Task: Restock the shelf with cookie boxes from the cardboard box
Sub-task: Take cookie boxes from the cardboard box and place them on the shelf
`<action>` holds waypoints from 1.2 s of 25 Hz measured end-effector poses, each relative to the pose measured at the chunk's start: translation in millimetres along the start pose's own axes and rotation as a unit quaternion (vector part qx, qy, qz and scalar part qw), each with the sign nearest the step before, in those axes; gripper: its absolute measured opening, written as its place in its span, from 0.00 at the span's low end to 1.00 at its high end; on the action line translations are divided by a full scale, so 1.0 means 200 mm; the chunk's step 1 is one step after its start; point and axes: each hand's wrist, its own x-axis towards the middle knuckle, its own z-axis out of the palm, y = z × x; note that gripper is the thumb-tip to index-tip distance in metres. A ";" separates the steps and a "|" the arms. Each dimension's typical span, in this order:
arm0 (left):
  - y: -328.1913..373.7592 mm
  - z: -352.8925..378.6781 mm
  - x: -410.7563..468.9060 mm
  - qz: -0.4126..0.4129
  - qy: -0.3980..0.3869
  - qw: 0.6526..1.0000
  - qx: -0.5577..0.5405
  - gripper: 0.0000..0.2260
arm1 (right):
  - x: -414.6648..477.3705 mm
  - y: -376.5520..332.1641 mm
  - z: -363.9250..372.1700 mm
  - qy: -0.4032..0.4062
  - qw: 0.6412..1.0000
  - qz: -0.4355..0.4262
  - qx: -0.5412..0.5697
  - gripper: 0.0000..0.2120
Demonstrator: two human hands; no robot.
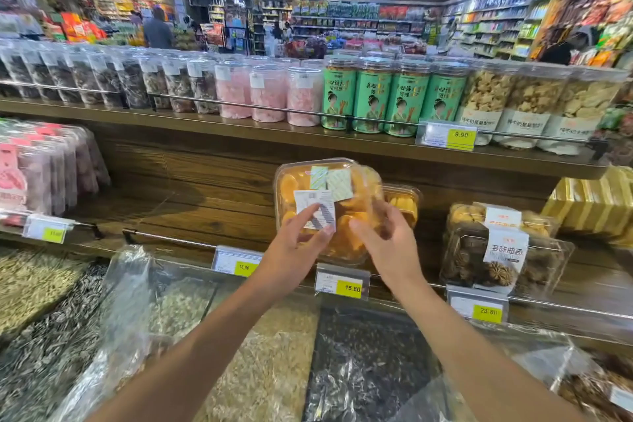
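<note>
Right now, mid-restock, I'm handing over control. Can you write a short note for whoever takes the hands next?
Left hand: straight fingers pressed on the labelled front of the clear cookie box.
Right hand: at the box's right side, motion-blurred, so its grip is unclear.
The box stands tilted at the front of the middle shelf, above the 15.80 price tag.
Done: a second cookie box already sits behind it to the right.
Left: settle this box, then fetch more. The cardboard box is out of view.
</note>
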 end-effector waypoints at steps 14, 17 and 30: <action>-0.14 -0.18 0.05 -0.137 0.024 0.892 -0.430 0.36 | -0.09 -0.01 0.07 -0.126 0.971 -0.161 -0.123 0.18; -0.20 -0.27 0.04 -0.113 -0.036 0.868 -0.482 0.37 | 0.03 0.00 -0.03 -0.025 0.989 -0.067 -0.126 0.20; -0.20 -0.34 0.08 -0.040 -0.067 0.936 -0.344 0.40 | 0.19 -0.15 -0.29 -0.122 0.967 0.109 0.194 0.32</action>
